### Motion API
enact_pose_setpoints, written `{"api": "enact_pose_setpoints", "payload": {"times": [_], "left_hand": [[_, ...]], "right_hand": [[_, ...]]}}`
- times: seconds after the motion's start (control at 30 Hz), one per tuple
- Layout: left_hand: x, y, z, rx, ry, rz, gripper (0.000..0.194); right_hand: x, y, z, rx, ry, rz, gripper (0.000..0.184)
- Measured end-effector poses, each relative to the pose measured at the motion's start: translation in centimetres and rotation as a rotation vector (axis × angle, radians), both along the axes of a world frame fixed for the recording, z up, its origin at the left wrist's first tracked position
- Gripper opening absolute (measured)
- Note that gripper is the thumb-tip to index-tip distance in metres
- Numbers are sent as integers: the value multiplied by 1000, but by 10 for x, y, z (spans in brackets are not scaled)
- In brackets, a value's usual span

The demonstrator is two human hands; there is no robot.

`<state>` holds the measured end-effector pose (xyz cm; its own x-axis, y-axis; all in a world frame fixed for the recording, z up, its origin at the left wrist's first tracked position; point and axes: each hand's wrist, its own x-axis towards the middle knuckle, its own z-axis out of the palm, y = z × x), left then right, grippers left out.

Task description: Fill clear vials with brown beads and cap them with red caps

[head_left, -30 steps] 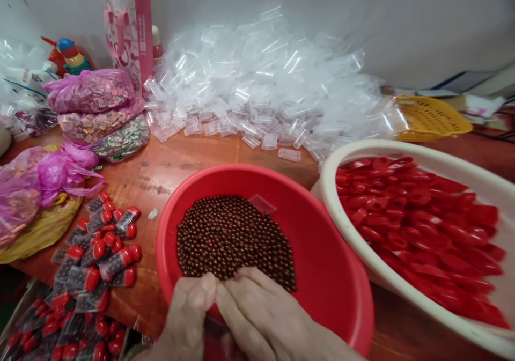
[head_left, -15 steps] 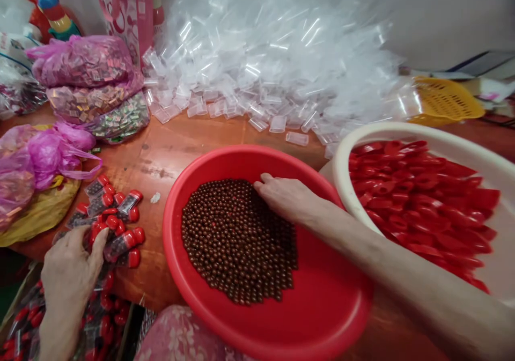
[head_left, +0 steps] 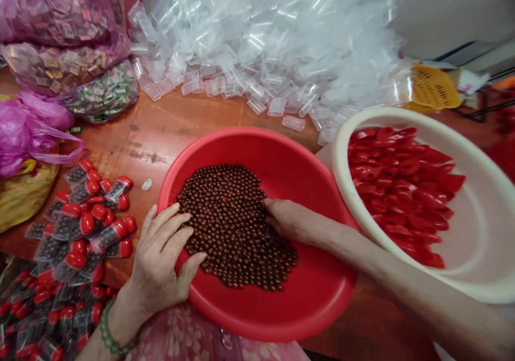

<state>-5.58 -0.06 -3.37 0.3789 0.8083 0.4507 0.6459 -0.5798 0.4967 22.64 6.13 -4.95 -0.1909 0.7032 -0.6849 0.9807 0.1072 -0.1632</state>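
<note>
A red basin (head_left: 257, 321) holds a heap of small, shiny brown balls (head_left: 233, 227). Over its left rim reaches my left hand (head_left: 163, 259), fingers spread and holding nothing, fingertips at the edge of the balls. Inside the basin my right hand (head_left: 285, 219) is bent down against the right side of the heap, its fingers curled. Something greyish and clear shows under those fingers, too hidden to name. Left of the basin lie small clear containers with red caps (head_left: 86, 224), filled with dark balls.
Clear empty plastic containers (head_left: 249, 55) are piled at the back. A white basin (head_left: 478, 291) of red plastic caps (head_left: 406, 189) stands at right, near a yellow basket (head_left: 434, 87). Pink bags of small pieces (head_left: 64, 34) sit at left; more capped containers (head_left: 44, 318) lie lower left.
My left hand has left the red-capped containers and moved right to the basin's rim, opening. My right hand has come lower along the balls, fingers now curled. The view has shifted slightly.
</note>
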Motion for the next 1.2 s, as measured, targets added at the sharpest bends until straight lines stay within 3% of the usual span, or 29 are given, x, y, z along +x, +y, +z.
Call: {"api": "enact_pose_setpoints", "payload": {"times": [0.4, 0.6, 0.73, 0.83, 0.93, 1.07, 1.2], "left_hand": [[0, 3, 3, -81, -38, -54, 23], [-1, 4, 5, -80, -19, -67, 22], [0, 4, 4, -94, -13, -61, 22], [-1, 4, 7, -91, 14, -53, 23], [2, 4, 15, -78, 80, -49, 22], [15, 4, 26, -169, 243, -225, 24], [23, 4, 28, -241, 435, -321, 24]], "right_hand": [[-17, -24, 14, -584, 294, -17, 12], [-22, -19, 16, -855, 464, -128, 30], [-25, -18, 15, -849, 486, -121, 44], [-27, -18, 12, -836, 528, -80, 39], [-29, -16, 10, -927, 669, -202, 35], [-34, -11, 8, -936, 799, -291, 34], [-42, -13, 14, -857, 687, -178, 25]]}}
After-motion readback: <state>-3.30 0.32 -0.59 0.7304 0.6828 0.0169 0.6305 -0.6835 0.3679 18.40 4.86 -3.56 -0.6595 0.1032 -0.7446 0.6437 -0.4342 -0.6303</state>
